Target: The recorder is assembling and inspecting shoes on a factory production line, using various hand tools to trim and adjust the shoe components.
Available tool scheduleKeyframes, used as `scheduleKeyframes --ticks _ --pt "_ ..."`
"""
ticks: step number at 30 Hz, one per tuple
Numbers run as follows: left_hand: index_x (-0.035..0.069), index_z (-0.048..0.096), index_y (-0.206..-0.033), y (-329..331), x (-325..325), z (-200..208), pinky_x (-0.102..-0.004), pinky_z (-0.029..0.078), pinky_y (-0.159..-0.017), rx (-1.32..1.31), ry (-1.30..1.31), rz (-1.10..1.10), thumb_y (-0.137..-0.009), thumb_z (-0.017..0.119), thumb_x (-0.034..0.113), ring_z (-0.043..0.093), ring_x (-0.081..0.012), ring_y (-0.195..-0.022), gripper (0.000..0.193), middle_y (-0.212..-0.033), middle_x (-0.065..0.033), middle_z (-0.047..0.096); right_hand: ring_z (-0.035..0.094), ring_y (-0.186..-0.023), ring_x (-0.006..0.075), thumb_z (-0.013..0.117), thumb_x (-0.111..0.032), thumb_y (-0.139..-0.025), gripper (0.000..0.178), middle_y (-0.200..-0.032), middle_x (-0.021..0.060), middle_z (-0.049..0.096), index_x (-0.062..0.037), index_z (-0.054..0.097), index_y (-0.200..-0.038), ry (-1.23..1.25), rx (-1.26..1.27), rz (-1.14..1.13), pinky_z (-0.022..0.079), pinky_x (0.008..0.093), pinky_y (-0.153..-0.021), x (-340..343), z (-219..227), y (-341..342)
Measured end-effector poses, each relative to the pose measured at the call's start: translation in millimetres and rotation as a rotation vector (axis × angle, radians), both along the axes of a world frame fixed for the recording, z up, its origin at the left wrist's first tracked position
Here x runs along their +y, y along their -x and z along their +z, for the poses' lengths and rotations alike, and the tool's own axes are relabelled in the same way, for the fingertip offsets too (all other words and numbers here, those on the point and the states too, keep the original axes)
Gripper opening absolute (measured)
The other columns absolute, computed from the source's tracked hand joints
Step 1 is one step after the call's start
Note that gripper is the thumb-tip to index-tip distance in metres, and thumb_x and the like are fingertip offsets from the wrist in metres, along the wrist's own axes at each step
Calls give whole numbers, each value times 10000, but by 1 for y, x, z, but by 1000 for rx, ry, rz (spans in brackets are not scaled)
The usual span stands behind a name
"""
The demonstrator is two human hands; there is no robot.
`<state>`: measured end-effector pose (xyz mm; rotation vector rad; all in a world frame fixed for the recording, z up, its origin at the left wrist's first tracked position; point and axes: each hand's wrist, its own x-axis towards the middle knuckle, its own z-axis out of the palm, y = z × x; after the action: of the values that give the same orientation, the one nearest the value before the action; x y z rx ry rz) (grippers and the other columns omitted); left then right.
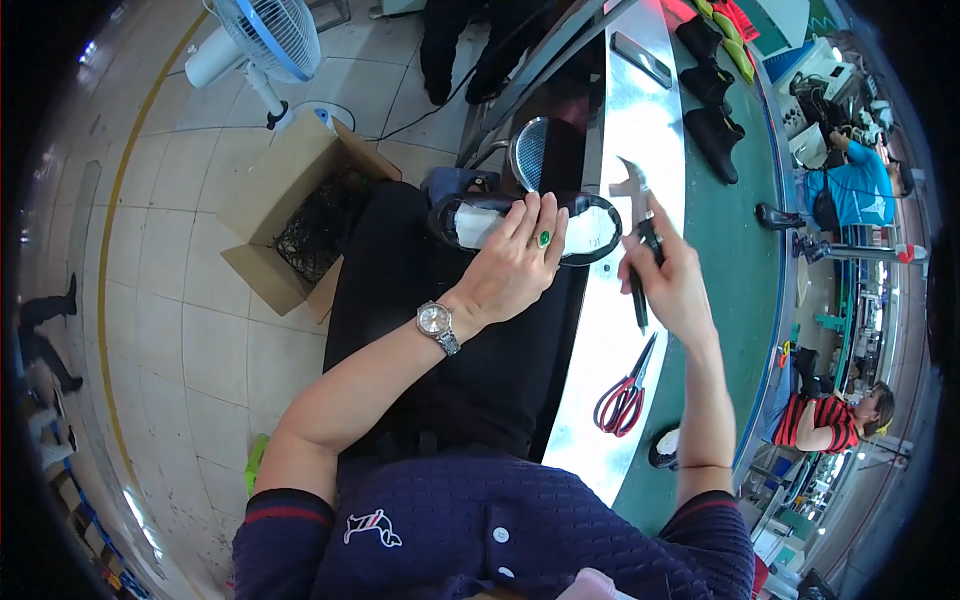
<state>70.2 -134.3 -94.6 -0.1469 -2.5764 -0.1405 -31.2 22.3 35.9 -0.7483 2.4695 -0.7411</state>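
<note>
A black shoe [595,230] lies crosswise over my lap, its black edge framing a white inner surface. My left hand [520,245] holds it across the middle, fingers laid over the white part; the thumb is hidden. Just right of the shoe, my right hand [668,275] grips pincers [637,190] by their dark handles, with the metal head pointing away from me. The pincers are over the shiny metal bench strip [590,350]. Nearer to me on that strip lie scissors [622,405] with red and black handles.
A phone [642,60] lies at the strip's far end. Black boots [713,140] stand on the green bench [745,250]. An open cardboard box [265,185] and a fan [265,40] stand to the left. Other people work at the right, including one in a blue shirt [850,195].
</note>
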Motion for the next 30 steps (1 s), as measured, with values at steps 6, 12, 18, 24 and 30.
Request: scheduleKeyframes --ticks 6,12,18,24,30 --pt "-96 518 -1281 5 -3 4 -438 393 -1056 -8 -26 19 -767 728 245 538 -385 -1207 652 -1301 -278 538 604 -558 152 486 -147 -988 527 -666 92 605 -56 313 -1478 -178 -141 -33 494 304 -557 -10 -10 8" --pt "-144 553 -1207 9 3 10 -450 427 -1014 79 -140 -20 -868 558 146 555 -418 -1163 446 -1250 -306 557 577 -524 129 485 -126 -981 529 -629 80 587 -83 319 -1481 -80 66 -41 489 295 -531 -4 -31 -6" --pt "-152 554 -1195 1 1 0 -452 423 -1029 87 -47 27 -875 545 121 571 -416 -1146 421 -1233 -324 561 574 -522 105 484 -138 -988 522 -626 45 584 -66 320 -1478 170 82 -45 466 271 -494 -13 -14 -10" --pt "-152 562 -1156 2 3 1 -479 424 -1029 139 -118 -5 -869 545 98 572 -428 -1139 381 -1204 -331 566 634 -533 232 515 -156 -972 578 -643 136 627 -81 269 -1489 -325 216 180 496 369 -524 -12 -13 -2" --pt "-130 578 -1140 3 11 1 -467 429 -1026 84 -111 -11 -822 629 140 539 -419 -1175 421 -1223 -252 538 638 -567 315 499 -177 -976 542 -723 190 657 -76 296 -1467 -308 163 18 512 412 -566 -11 -20 -11"
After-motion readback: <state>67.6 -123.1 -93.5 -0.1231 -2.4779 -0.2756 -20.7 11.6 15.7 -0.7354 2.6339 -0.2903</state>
